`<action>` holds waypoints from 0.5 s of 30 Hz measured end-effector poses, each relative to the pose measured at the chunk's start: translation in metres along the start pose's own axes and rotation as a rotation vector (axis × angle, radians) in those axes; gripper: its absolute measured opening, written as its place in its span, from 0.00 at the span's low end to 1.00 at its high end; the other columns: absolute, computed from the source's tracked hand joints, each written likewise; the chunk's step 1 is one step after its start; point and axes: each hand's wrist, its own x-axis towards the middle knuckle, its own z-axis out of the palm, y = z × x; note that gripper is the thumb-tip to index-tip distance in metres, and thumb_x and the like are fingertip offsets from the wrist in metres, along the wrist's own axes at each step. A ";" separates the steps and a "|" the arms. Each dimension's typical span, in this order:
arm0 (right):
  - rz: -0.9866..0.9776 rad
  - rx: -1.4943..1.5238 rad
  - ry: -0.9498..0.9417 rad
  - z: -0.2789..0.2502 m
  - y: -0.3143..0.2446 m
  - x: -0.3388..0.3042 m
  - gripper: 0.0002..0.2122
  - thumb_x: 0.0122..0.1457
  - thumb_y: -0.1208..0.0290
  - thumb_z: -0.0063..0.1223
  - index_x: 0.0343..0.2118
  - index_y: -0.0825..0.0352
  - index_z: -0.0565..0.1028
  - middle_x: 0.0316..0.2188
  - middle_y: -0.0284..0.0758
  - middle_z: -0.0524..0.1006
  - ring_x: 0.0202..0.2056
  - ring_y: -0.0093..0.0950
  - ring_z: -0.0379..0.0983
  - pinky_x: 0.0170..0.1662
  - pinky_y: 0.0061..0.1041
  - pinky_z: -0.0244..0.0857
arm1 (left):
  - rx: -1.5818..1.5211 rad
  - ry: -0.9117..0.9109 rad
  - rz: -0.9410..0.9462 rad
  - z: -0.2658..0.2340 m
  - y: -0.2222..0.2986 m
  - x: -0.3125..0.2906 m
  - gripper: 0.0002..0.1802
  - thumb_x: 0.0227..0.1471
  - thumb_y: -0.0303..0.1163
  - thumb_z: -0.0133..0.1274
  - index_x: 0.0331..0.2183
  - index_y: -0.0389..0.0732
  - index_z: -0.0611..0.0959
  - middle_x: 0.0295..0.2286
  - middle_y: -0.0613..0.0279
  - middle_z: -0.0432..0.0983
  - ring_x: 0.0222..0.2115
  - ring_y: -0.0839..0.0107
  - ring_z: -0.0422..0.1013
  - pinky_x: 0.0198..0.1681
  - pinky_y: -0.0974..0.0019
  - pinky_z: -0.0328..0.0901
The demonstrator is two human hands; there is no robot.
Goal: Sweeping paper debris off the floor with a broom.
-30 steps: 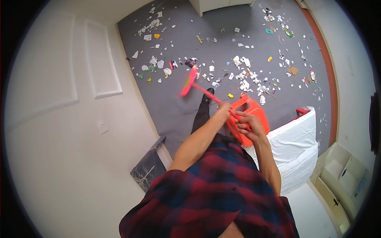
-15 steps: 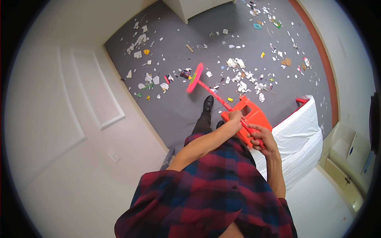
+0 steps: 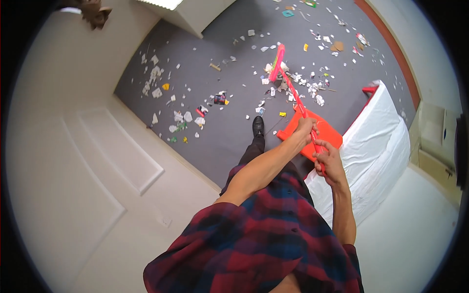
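My left hand (image 3: 307,129) is wrapped round the red handle (image 3: 294,92) of a broom. Lower on the same handle, near its end, my right hand (image 3: 329,161) is closed. The broom's pink head (image 3: 277,62) is at the edge of a cluster of white paper scraps (image 3: 312,90), tilted over the grey floor. Whether its bristles touch the floor cannot be told. Just beyond my hands is an orange-red plastic seat (image 3: 328,133), partly hidden by them and the handle.
Paper scraps (image 3: 155,74) and wrappers (image 3: 220,99) litter the grey floor (image 3: 205,141). At right is a white-covered piece of furniture (image 3: 373,141) with a red frame. A white cabinet (image 3: 195,19) stands at the far side. A panelled white wall (image 3: 93,166) runs along the left.
The broom head has swung right and farther away, from the dark wrapper to the paper cluster. Both hands have shifted slightly right with the handle, and the view has turned.
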 end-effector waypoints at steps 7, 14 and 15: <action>0.102 0.244 -0.007 -0.015 0.098 -0.015 0.19 0.51 0.81 0.46 0.47 0.68 0.60 0.21 0.35 0.67 0.13 0.23 0.67 0.12 0.26 0.67 | 0.487 0.021 0.072 -0.061 -0.071 -0.053 0.06 0.46 0.24 0.46 0.29 0.38 0.67 0.13 0.61 0.65 0.14 0.69 0.66 0.14 0.68 0.63; 0.144 -0.018 0.255 0.039 0.209 -0.005 0.07 0.52 0.76 0.46 0.33 0.71 0.65 0.15 0.32 0.66 0.11 0.21 0.64 0.09 0.22 0.56 | 0.628 0.118 -0.409 -0.161 -0.077 -0.063 0.08 0.44 0.30 0.49 0.30 0.38 0.74 0.24 0.57 0.72 0.27 0.65 0.69 0.31 0.59 0.66; 0.156 0.042 0.202 0.045 0.213 -0.016 0.07 0.53 0.76 0.46 0.33 0.71 0.65 0.15 0.32 0.66 0.11 0.21 0.64 0.09 0.22 0.56 | 0.590 0.156 -0.465 -0.166 -0.069 -0.059 0.08 0.46 0.31 0.47 0.30 0.37 0.74 0.25 0.57 0.72 0.28 0.64 0.69 0.31 0.58 0.66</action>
